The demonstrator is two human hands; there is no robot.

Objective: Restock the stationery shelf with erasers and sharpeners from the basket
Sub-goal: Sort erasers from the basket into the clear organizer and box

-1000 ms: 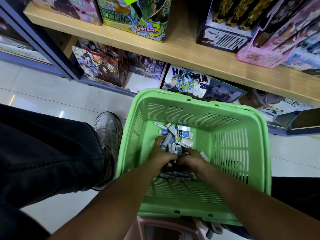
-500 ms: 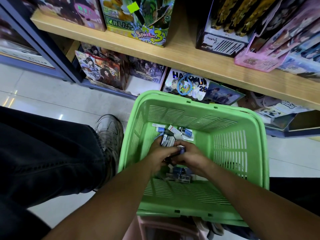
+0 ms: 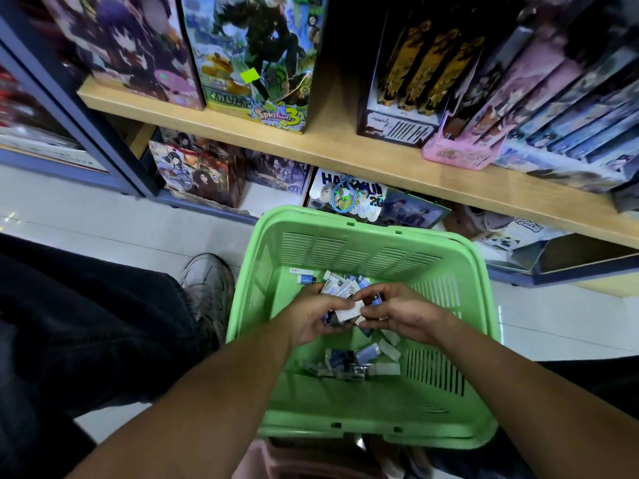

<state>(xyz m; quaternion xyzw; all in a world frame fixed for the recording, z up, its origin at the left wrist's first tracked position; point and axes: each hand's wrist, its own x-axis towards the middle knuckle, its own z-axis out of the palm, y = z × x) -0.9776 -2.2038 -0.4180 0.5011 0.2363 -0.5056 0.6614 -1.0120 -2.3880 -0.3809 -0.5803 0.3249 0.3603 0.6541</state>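
A retail shop aisle — a wooden shelf [image 3: 345, 152] lined edge to edge with boxed merchandise in anime and game artwork, among them a "Splatoon 3" box [image 3: 256, 60] bearing a small green sticker. More packaged goods fill the tier below, above a pale tiled floor [image 3: 103, 216], where a green plastic shopping basket [image 3: 480, 299] holds small wrapped stationery items [image 3: 349, 364].

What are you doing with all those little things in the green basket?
A person is gathering small packs of erasers from the green basket on the floor. The left hand holds a bunch of them, and the right hand pinches a white one against it. More packs lie in the basket. Nothing has gone onto the wooden shelf yet.
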